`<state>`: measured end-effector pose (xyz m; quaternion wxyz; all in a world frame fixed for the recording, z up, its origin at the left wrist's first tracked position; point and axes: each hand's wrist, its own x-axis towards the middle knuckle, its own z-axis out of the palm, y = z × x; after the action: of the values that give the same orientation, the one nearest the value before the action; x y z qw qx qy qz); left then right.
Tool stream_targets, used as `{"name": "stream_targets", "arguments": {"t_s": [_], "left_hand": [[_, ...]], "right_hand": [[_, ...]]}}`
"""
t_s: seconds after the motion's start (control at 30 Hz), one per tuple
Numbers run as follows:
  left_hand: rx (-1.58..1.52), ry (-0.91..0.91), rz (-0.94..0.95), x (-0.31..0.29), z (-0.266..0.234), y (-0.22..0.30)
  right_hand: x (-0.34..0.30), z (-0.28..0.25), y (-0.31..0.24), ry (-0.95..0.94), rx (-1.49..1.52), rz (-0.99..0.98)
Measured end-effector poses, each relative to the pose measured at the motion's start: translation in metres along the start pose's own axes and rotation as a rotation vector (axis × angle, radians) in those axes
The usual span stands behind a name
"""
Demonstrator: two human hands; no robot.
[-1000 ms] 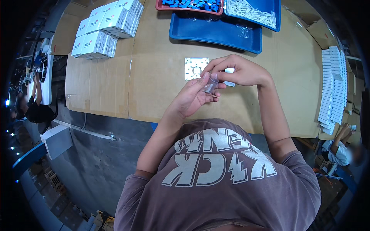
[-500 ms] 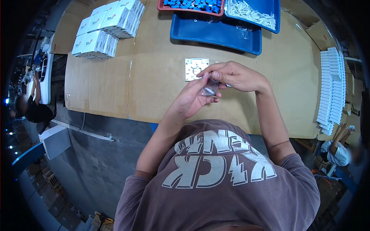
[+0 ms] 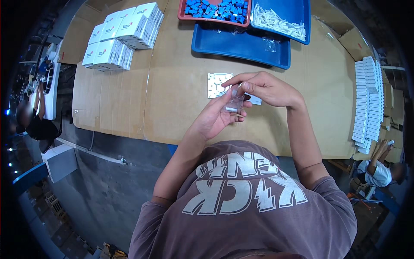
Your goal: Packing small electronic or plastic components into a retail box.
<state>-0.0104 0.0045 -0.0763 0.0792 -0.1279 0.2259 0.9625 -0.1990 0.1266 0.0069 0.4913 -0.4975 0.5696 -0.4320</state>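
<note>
A small clear plastic bag [image 3: 235, 102] with a little white cylindrical piece [image 3: 231, 109] inside is between my hands. My left hand [image 3: 211, 117] pinches its left side, palm up, with the fingers beneath it. Over the top edge, the thumb and fingers of my right hand [image 3: 271, 90] are closed on the same bag. On the cardboard-covered table just beyond lies a square white plate [image 3: 214, 82] with cut-outs, its lower right corner covered by my fingers. A second white item [image 3: 255, 100] shows only in part behind my right hand.
Ahead, a red tray [image 3: 207, 19] of blue parts and a blue tray [image 3: 297, 36] of white pieces adjoin a blue tray [image 3: 241, 54] with scraps of clear plastic. White boxes [image 3: 116, 41] are stacked far left, white flat pieces [image 3: 366, 103] at right. People work on both sides.
The white piece in the bag has gone from slanted to nearly level. Both hands keep hold of the bag. More of the white item behind my right hand shows.
</note>
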Motion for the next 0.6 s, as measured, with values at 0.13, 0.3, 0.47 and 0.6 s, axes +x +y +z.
{"name": "stream_targets", "arguments": {"t_s": [0.13,0.3,0.47,0.6], "left_hand": [[0.020,-0.023,0.038,-0.001,-0.005,-0.001],[0.120,0.032,-0.007,0.002,-0.009,-0.004],[-0.021,0.110,-0.069,-0.001,-0.014,-0.007],[-0.004,0.083,-0.099,0.000,-0.013,-0.008]], "right_hand": [[0.002,0.008,0.005,-0.036,-0.061,0.026],[0.001,0.015,0.010,-0.101,-0.010,0.227],[0.006,-0.044,0.028,0.284,-0.040,0.092],[0.020,-0.126,0.064,0.789,-0.521,0.061]]}}
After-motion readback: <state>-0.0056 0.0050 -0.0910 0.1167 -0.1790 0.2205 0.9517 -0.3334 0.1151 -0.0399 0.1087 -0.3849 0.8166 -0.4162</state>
